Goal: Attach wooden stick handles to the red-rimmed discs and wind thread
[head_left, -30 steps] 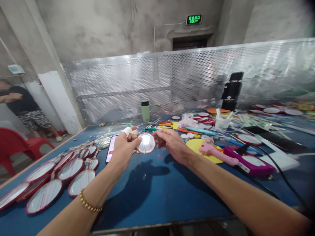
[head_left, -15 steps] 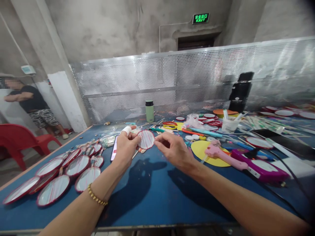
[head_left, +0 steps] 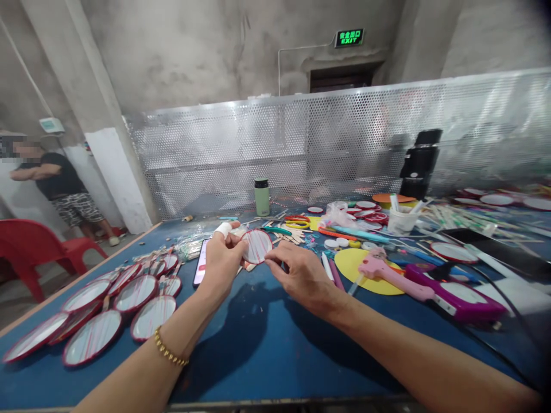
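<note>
1. So the left hand (head_left: 221, 259) has its thumb and fingers clamped on the left edge of a small round disc (head_left: 257, 246), pale with thin reddish streaks and a red rim. There's a white wrap (head_left: 224, 229) on one finger and a gold bead bracelet (head_left: 169, 349) at the wrist.
2. The disc is up between both hands, above the blue table (head_left: 258, 370), its flat side tilted toward the camera.
3. Right hand (head_left: 305, 279): thumb and index tips are together right at the disc's right edge. Can't tell if they're actually pinching the rim.
4. A phone (head_left: 200, 265) with its screen lit lies just beside the left hand, partly hidden by it.
5. Left side of the table: a bunch of bigger red-rimmed discs (head_left: 136, 291), some overlapping.
6. Near the right hand there's a white stick (head_left: 327, 267), then a pink glue gun (head_left: 391, 276) lying partly over a yellow disc (head_left: 348, 263), with a purple device (head_left: 473, 303) next to it.
7. Farther back, a green tumbler (head_left: 262, 199) stands upright near the perforated metal panel (head_left: 232, 152).
</note>
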Motion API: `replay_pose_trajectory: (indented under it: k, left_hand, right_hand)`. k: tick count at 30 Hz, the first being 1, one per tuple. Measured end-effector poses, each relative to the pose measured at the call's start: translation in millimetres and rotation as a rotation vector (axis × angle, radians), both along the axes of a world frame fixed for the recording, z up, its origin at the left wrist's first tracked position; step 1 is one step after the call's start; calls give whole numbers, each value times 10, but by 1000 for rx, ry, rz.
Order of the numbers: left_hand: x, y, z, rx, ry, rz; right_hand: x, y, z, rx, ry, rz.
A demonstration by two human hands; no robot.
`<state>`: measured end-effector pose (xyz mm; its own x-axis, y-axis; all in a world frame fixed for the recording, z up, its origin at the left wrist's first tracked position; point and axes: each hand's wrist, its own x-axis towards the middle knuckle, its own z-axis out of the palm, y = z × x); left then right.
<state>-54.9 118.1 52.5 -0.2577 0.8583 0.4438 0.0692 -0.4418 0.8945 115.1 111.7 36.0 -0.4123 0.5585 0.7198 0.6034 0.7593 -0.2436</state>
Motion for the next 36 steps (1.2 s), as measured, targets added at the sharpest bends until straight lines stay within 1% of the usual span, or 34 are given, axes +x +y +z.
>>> replay_pose_trajectory:
  k: [6, 9, 12, 14, 17, 21, 25, 27, 29, 32, 34, 36]
  left_hand:
    - [-4, 6, -6, 3, 14, -5]
    - [-8, 0, -1, -10, 6, -23]
    - [-2, -11, -4, -46, 28, -97]
    - [9, -16, -21, -84, 84, -176]
    - [29, -23, -61, -84, 215, -280]
    - [29, -28, -105, -21, 357, -325]
    - [-11, -16, -130, -28, 506, -383]
    - [-27, -12, -133, -40, 537, -425]
    - [-31, -19, -115, -56, 511, -460]
    - [-27, -50, -29, -95, 433, -508]
    - [-26, -75, 46, -125, 346, -471]
    - [-29, -91, 104, -126, 220, -382]
  right_hand:
    - [-19, -6, -36, -2, -19, 14]
    - [-11, -9, 11, -21, 24, 58]
    - [59, 9, 129, -38, 131, 74]
    - [132, 45, 217, -26, 208, 26]
    - [232, 117, 298, -54, 181, -6]
    - [267, 171, 290, -162, 49, 95]
    - [236, 172, 238, -252, -22, 219]
    - [228, 172, 221, -322, -24, 274]
    - [230, 177, 216, -408, -11, 291]
    - [242, 187, 232, -525, 42, 300]
    - [248, 194, 250, -577, 121, 280]
    - [249, 204, 260, -626, 252, 218]
